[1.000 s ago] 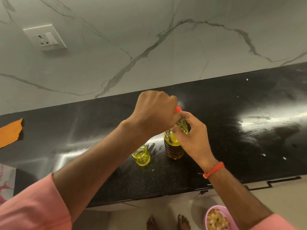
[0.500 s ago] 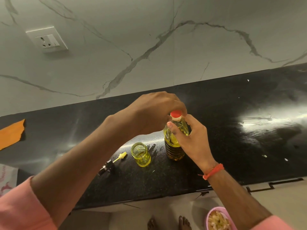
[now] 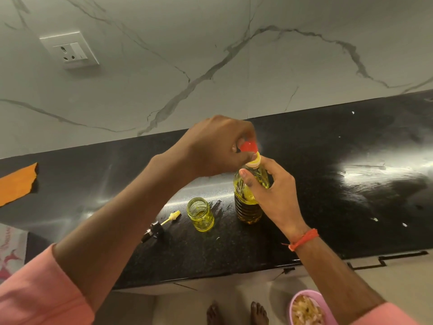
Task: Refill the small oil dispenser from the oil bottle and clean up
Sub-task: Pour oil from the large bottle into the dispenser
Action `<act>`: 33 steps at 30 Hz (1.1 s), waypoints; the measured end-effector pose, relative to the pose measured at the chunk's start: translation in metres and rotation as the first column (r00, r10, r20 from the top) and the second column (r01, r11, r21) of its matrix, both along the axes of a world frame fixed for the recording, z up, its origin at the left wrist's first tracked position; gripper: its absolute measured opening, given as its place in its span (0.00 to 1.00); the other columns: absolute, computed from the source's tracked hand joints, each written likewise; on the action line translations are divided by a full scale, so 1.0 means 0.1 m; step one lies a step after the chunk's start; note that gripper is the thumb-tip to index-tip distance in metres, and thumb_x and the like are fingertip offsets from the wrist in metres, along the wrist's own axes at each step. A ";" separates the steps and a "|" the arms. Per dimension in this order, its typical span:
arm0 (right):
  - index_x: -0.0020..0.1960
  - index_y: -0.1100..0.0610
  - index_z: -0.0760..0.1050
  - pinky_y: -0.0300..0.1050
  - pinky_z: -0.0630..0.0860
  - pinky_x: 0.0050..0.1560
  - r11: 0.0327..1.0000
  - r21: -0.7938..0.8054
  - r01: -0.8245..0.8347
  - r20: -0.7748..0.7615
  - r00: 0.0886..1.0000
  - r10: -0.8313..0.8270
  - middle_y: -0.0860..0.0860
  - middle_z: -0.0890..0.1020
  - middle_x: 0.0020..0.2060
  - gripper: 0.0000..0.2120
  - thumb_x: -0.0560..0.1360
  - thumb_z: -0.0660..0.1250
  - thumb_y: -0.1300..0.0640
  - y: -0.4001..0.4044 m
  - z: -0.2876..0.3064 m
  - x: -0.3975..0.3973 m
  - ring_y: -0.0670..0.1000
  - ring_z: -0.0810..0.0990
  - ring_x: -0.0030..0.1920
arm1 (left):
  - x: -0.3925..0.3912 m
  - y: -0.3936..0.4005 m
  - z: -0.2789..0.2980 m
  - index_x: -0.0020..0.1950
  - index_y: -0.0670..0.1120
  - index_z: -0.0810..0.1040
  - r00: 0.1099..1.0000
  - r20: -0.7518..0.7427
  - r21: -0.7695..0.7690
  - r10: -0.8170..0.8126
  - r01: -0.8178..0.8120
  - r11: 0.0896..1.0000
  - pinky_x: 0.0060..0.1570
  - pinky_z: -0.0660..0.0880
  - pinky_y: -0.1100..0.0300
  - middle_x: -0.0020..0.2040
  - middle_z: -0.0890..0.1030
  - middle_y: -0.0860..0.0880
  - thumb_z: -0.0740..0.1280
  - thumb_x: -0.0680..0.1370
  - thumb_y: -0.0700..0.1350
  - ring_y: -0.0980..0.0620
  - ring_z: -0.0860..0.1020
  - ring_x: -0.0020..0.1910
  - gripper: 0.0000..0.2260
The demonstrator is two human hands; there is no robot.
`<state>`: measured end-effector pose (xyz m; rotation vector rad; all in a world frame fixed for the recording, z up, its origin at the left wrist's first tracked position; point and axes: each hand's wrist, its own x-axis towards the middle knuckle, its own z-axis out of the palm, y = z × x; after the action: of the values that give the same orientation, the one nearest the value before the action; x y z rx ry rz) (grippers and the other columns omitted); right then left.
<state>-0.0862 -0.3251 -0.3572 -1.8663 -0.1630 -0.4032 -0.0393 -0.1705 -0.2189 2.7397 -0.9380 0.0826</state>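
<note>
A clear oil bottle [image 3: 248, 207] with yellow oil stands upright on the black counter [image 3: 328, 207]. My right hand [image 3: 274, 195] grips its shoulder just below the neck. My left hand [image 3: 218, 146] holds the red cap [image 3: 248, 146] in curled fingers, lifted off beside the bottle's open yellow mouth [image 3: 255, 160]. The small glass oil dispenser [image 3: 200, 214] stands open to the bottle's left, with a little oil in it. Its black lid with a yellow brush [image 3: 160, 226] lies on the counter further left.
An orange cloth [image 3: 18, 184] lies at the counter's far left. A wall socket [image 3: 69, 49] sits on the marble backsplash. A pink bowl of food [image 3: 307, 308] is on the floor at lower right, near my bare feet [image 3: 236, 313].
My left hand turned the red cap and has lifted it off the bottle's mouth. The right hand has kept its hold on the bottle.
</note>
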 end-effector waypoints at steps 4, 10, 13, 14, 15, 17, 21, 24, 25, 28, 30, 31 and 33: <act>0.62 0.54 0.81 0.28 0.74 0.53 1.000 -0.012 0.001 -0.022 1.000 -0.002 0.46 0.84 0.53 0.16 0.76 0.74 0.51 -0.01 -0.01 0.01 0.40 0.81 0.54 | -0.06 0.28 -0.03 0.55 0.51 0.80 0.990 -0.092 -0.235 0.108 -0.127 0.964 0.43 0.77 0.65 0.46 0.83 0.58 0.75 0.75 0.51 0.59 0.82 0.42 0.10; 0.63 0.54 0.80 0.28 0.74 0.54 1.000 0.002 -0.025 -0.044 0.999 0.025 0.46 0.83 0.54 0.18 0.76 0.73 0.50 -0.03 -0.01 0.01 0.39 0.80 0.56 | -0.09 0.98 -0.47 0.48 0.47 0.80 0.921 -0.282 -0.379 0.269 -0.364 0.851 0.51 0.82 0.52 0.45 0.87 0.53 0.78 0.73 0.46 0.58 0.86 0.44 0.10; 0.62 0.55 0.80 0.30 0.74 0.54 1.000 -0.009 -0.027 -0.034 0.999 0.026 0.46 0.84 0.53 0.17 0.76 0.72 0.49 -0.01 -0.02 0.01 0.41 0.81 0.55 | -0.11 1.34 -0.85 0.52 0.48 0.80 0.863 -0.322 -0.334 0.390 -0.489 0.806 0.52 0.82 0.56 0.46 0.87 0.55 0.78 0.74 0.46 0.60 0.85 0.45 0.11; 0.62 0.55 0.80 0.31 0.75 0.55 1.000 -0.004 -0.029 -0.032 0.999 0.029 0.47 0.84 0.53 0.17 0.76 0.72 0.49 0.00 -0.02 0.02 0.42 0.81 0.55 | -0.11 1.45 -0.99 0.54 0.48 0.80 0.843 -0.339 -0.319 0.417 -0.520 0.793 0.53 0.81 0.57 0.46 0.86 0.55 0.78 0.74 0.46 0.60 0.85 0.46 0.12; 0.62 0.55 0.80 0.33 0.76 0.55 0.999 0.005 -0.032 -0.032 0.999 0.032 0.47 0.84 0.53 0.17 0.76 0.72 0.49 0.00 -0.03 0.02 0.42 0.82 0.55 | -0.11 1.55 -1.13 0.58 0.48 0.80 0.822 -0.357 -0.295 0.445 -0.551 0.781 0.54 0.81 0.57 0.47 0.86 0.55 0.77 0.75 0.46 0.61 0.84 0.47 0.13; 0.62 0.55 0.80 0.38 0.77 0.57 0.999 0.010 -0.037 -0.030 0.999 0.037 0.48 0.84 0.53 0.16 0.76 0.72 0.50 0.00 -0.04 0.03 0.44 0.82 0.56 | -0.11 1.72 -1.40 0.65 0.47 0.79 0.780 -0.380 -0.241 0.498 -0.603 0.760 0.57 0.79 0.56 0.48 0.85 0.54 0.75 0.77 0.44 0.57 0.83 0.47 0.17; 0.62 0.54 0.80 0.47 0.79 0.60 0.999 0.006 -0.047 -0.032 0.998 0.047 0.48 0.84 0.55 0.16 0.77 0.72 0.51 -0.01 -0.05 0.03 0.47 0.82 0.58 | -0.07 2.02 -1.86 0.69 0.46 0.78 0.704 -0.416 -0.110 0.576 -0.667 0.736 0.59 0.78 0.54 0.53 0.83 0.52 0.71 0.79 0.38 0.54 0.81 0.50 0.18; 0.62 0.53 0.80 0.52 0.79 0.61 0.999 0.013 -0.051 -0.034 0.998 0.051 0.48 0.85 0.55 0.15 0.77 0.73 0.51 -0.01 -0.05 0.03 0.48 0.82 0.58 | -0.04 2.16 -2.08 0.66 0.46 0.81 0.671 -0.438 -0.063 0.598 -0.687 0.724 0.61 0.78 0.55 0.52 0.85 0.53 0.69 0.78 0.35 0.55 0.82 0.52 0.17; 0.62 0.53 0.80 0.52 0.79 0.61 0.999 0.008 -0.051 -0.034 0.998 0.051 0.48 0.84 0.55 0.15 0.77 0.73 0.51 -0.01 -0.06 0.03 0.48 0.82 0.59 | -0.03 2.18 -2.12 0.64 0.46 0.82 0.667 -0.441 -0.056 0.601 -0.689 0.723 0.60 0.77 0.57 0.50 0.85 0.54 0.70 0.78 0.34 0.55 0.82 0.52 0.16; 0.63 0.52 0.79 0.52 0.79 0.62 0.999 0.003 -0.048 -0.041 0.998 0.048 0.47 0.84 0.56 0.16 0.77 0.72 0.51 -0.01 -0.06 0.02 0.48 0.81 0.60 | -0.02 2.26 -2.23 0.60 0.48 0.84 0.651 -0.455 -0.036 0.608 -0.695 0.718 0.58 0.77 0.59 0.51 0.86 0.54 0.72 0.75 0.35 0.55 0.82 0.55 0.15; 0.63 0.52 0.79 0.53 0.79 0.61 0.999 0.004 -0.048 -0.044 0.998 0.049 0.46 0.84 0.57 0.16 0.77 0.72 0.51 0.00 -0.06 0.02 0.48 0.82 0.60 | -0.02 2.31 -2.29 0.59 0.49 0.85 0.643 -0.444 -0.020 0.624 -0.703 0.711 0.58 0.78 0.56 0.55 0.86 0.53 0.74 0.74 0.38 0.53 0.82 0.58 0.14; 0.63 0.51 0.79 0.54 0.79 0.61 0.999 0.004 -0.048 -0.043 0.998 0.048 0.46 0.84 0.56 0.15 0.77 0.72 0.51 0.01 -0.05 0.02 0.48 0.82 0.59 | -0.02 2.33 -2.32 0.59 0.49 0.85 0.637 -0.438 -0.019 0.634 -0.712 0.702 0.58 0.79 0.54 0.56 0.86 0.53 0.75 0.74 0.39 0.52 0.82 0.58 0.14; 0.62 0.50 0.79 0.55 0.79 0.61 0.999 0.007 -0.051 -0.046 0.998 0.051 0.46 0.84 0.56 0.14 0.77 0.72 0.51 0.02 -0.05 0.02 0.48 0.82 0.59 | -0.04 2.34 -2.33 0.60 0.50 0.84 0.628 -0.425 -0.023 0.652 -0.728 0.685 0.59 0.79 0.52 0.57 0.86 0.53 0.76 0.74 0.40 0.51 0.82 0.57 0.15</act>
<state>-0.0847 -0.3234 -0.3619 -1.8601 -0.1775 -0.3249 -0.0433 0.0635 -0.4517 2.6085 0.2702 -0.2182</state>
